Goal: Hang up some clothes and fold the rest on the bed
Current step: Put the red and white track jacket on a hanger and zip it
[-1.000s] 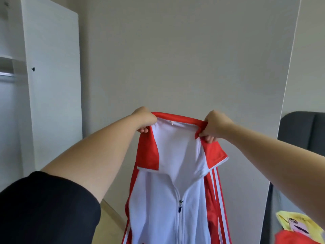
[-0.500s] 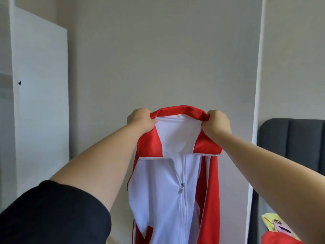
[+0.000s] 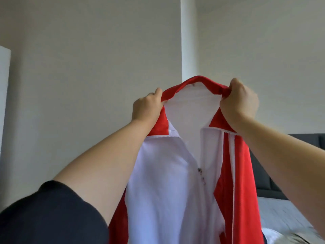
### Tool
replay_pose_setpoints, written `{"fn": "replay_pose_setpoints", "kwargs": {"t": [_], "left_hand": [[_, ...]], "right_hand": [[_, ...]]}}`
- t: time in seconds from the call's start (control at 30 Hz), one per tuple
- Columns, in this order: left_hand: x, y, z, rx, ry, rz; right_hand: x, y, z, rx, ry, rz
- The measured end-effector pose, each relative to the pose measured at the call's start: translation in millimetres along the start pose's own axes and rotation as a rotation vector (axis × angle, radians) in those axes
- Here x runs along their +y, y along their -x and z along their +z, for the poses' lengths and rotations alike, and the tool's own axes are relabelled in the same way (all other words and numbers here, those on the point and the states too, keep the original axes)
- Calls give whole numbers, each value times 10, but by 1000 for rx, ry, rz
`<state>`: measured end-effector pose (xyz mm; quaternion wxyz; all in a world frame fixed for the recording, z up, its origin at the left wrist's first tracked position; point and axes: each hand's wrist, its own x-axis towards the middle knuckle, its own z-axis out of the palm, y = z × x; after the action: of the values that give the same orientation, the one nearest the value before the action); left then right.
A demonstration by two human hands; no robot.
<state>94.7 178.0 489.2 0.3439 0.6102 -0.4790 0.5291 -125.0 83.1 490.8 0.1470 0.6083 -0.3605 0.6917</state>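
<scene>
Left grip (image 3: pixel 146 108) and right grip (image 3: pixel 240 101) are both clenched on the collar, so the jacket (image 3: pixel 168 182) hangs straight down below them. The bed (image 3: pixel 281 213) sits lower right, nearer the right grip.

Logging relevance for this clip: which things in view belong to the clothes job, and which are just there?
Job: red-and-white jacket, gripped at the collar by left hand and right hand; bed.
Just there: dark headboard; white pillar; white panel, far left.
</scene>
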Motion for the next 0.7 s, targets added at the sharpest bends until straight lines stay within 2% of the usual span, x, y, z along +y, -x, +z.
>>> {"fn": "replay_pose_setpoints", "kwargs": {"t": [0.1, 0.2, 0.3, 0.4, 0.5, 0.6, 0.7], "left_hand": [[459, 153, 145, 11, 140, 37], [867, 594, 451, -130, 265, -25], [1210, 1241, 892, -421, 345, -201], [1506, 1979, 1325, -725, 368, -383], [1774, 2784, 1659, -1022, 260, -412], [1961, 3558, 1864, -1334, 216, -428], [2111, 4067, 2020, -1542, 257, -519]], "right_hand": [[426, 122, -258, 41, 66, -10], [843, 485, -305, -64, 152, -46], [1208, 1080, -212, -302, 293, -24], [1624, 1762, -89, -618, 379, 96], [2053, 2461, -38, -926, 526, 171], [2488, 3210, -20, -1145, 699, 104], [2811, 3780, -33, -1296, 741, 271]]}}
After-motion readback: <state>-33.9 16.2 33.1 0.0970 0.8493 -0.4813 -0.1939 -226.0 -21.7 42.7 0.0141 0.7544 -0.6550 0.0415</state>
